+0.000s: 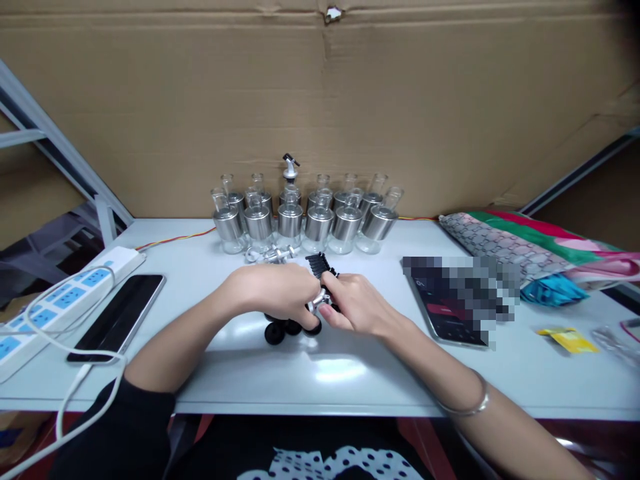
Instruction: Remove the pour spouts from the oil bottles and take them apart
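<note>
1. Left hand and right hand together pinch a small, silver-coloured fitting above the white table.
2. Round black discs lie nearby.
3. Silver-sleeved clear glass bottles stand behind.

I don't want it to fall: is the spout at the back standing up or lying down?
Standing up: the spout rises above the bottles, its black top uppermost, while other spouts lie on the table.

The left hand and right hand hold a small silver spout piece; black round pieces lie just nearer, and clear glass bottles with silver metal sleeves stand far behind.
</note>
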`<state>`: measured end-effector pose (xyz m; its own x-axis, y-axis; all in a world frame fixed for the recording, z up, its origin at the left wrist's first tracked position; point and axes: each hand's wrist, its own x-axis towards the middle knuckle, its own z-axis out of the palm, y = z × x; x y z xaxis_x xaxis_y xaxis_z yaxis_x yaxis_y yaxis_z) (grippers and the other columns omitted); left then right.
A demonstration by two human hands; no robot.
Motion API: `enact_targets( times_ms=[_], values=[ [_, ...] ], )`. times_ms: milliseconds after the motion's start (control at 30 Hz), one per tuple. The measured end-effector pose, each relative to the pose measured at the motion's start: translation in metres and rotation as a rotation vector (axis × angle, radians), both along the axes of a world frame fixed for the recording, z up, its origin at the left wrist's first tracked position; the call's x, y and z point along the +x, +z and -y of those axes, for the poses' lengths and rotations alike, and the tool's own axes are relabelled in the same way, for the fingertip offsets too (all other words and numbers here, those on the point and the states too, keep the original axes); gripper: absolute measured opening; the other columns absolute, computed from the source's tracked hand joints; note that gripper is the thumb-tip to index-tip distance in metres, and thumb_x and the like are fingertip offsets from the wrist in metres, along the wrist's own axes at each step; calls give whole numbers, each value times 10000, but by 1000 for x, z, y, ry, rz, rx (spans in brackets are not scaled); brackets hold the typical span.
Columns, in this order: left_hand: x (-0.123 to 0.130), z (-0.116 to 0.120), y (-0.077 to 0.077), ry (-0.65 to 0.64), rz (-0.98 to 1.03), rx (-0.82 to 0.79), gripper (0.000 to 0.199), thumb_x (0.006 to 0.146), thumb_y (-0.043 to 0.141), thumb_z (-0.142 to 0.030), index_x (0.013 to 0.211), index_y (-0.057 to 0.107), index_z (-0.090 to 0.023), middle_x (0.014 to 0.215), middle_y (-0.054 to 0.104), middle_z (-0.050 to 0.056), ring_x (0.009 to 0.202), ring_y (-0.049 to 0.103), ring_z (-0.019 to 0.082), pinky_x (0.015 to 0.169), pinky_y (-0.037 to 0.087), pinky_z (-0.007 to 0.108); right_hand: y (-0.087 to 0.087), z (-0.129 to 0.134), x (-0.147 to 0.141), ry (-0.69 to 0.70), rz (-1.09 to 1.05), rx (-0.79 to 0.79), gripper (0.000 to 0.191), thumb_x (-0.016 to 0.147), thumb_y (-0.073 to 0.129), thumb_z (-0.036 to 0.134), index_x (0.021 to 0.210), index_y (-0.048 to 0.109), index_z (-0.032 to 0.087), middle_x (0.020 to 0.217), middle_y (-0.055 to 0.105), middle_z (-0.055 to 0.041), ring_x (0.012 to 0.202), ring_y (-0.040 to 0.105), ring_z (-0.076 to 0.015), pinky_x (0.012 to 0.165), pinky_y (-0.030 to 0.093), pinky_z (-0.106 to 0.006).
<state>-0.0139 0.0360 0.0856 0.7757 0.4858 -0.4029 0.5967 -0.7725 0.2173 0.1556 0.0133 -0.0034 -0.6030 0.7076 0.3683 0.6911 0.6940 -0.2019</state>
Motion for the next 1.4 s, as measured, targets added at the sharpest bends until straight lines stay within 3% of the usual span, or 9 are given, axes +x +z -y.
enact_targets(
  times_ms=[200,367,467,633,833,1233,1400],
  values=[
    [-9,-8,9,-93,72,-160,67,704,537,-184,663,486,-172,555,427,-45,495,365,87,478,250,226,7,5,2,132,-212,-69,278,878,186,437,801,352,228,514,417,41,420,381,-137,460,308,-251],
    [-17,-19,12,92,60,33,80,716,488,-223,652,488,-175,534,412,-35,476,349,101,471,223,255,14,3,5,-51,-273,-117,137,869,306,329,814,373,224,566,474,33,458,434,-134,480,329,-244],
    [-20,-25,11,132,12,90,90,706,489,-243,645,475,-179,539,405,-30,483,346,108,475,222,263,16,0,6,-195,-274,-126,125,879,340,270,792,415,220,554,459,39,473,432,-136,499,325,-250],
    [-21,-27,9,125,-7,86,108,713,485,-268,650,463,-182,549,398,-29,485,336,110,476,221,269,12,-6,8,-237,-276,-76,230,936,339,261,767,484,205,680,515,-13,639,515,-165,619,396,-280],
    [-22,-30,7,134,-22,72,105,718,483,-271,668,486,-178,561,416,-23,502,344,113,489,228,270,5,-14,17,-308,-246,1,194,870,434,146,813,616,177,799,543,-62,754,553,-198,689,439,-312],
    [-23,-34,6,135,-31,83,143,729,482,-306,656,446,-188,584,444,-18,522,382,119,491,236,265,14,-11,18,-487,-128,-276,139,839,502,139,900,620,179,820,713,-57,777,651,-213,662,400,-273],
    [-24,-34,5,136,-31,91,168,742,487,-342,683,482,-185,596,457,-10,534,393,126,501,241,269,10,-12,18,-538,-13,-295,152,839,506,152,923,629,184,830,719,-72,733,643,-219,617,371,-270]
  ],
)
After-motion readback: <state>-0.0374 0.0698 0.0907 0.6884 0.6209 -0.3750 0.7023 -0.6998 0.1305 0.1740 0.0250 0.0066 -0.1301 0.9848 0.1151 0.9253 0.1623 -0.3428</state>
